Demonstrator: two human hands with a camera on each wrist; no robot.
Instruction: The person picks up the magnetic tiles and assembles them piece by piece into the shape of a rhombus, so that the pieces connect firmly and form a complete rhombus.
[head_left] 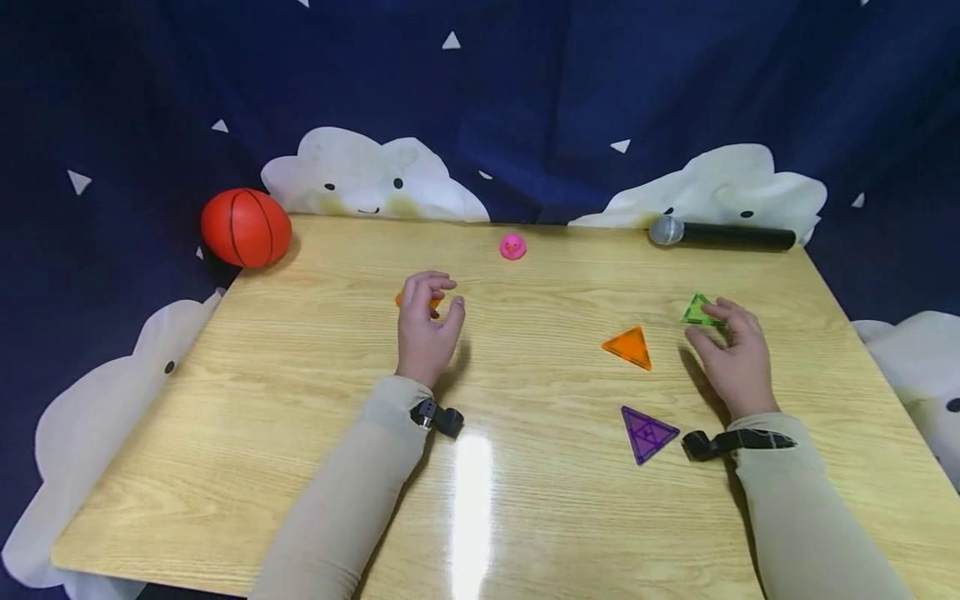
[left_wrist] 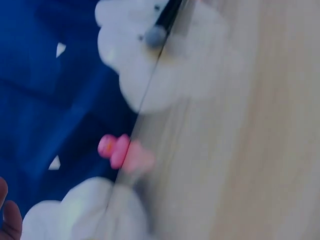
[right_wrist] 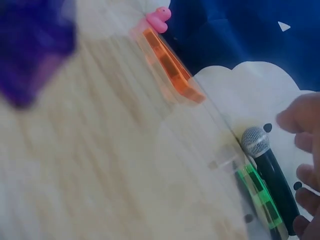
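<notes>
My left hand (head_left: 429,329) is over the left part of the table, fingers loosely bent, partly hiding an orange tile (head_left: 400,299). In the left wrist view only fingertips (left_wrist: 12,220) show at the left edge, with nothing visible in them. On the right, my right hand (head_left: 735,358) hovers beside a see-through green triangle tile (head_left: 696,310), overlapping its right corner. The right wrist view shows that green tile (right_wrist: 261,192) lying flat, apart from the relaxed fingers (right_wrist: 300,115). An orange triangle tile (head_left: 630,347) and a purple triangle tile (head_left: 647,434) lie to this hand's left.
At the table's back edge sit a pink toy duck (head_left: 513,246) and, to the right, a black microphone (head_left: 735,236) with a silver head. A red ball (head_left: 246,227) rests at the back left corner. Behind hangs a dark blue curtain (head_left: 525,100) with white clouds.
</notes>
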